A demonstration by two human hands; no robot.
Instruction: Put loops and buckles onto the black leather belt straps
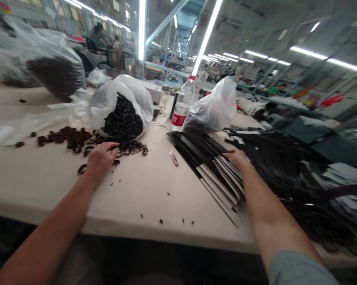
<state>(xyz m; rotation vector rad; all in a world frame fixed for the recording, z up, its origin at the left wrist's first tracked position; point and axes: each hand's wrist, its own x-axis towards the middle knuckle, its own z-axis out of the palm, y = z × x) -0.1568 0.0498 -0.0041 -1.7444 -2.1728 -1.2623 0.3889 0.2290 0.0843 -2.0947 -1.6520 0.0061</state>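
My left hand [100, 158] is at the front of a heap of small black loops [133, 148], its fingers bent together in a pinch. What lies between its fingertips is too small to make out. Behind it, an open clear plastic bag [145, 95] lies on its side, full of black loops [123, 118]. Dark brown loops [67, 135] are scattered to the left. My right hand [238, 158] reaches onto a fanned stack of long black strips with pale ends [202, 154], fingers closed at the edge of an upper strip.
Pink-handled thread snips [173, 157] lie mid-table [131, 190]. A red-capped bottle [180, 111], a glass jar [164, 97] and a plastic bag [214, 107] stand behind. More black strips [264, 158] cover the right side. Filled bags [54, 67] sit back left; people work beyond.
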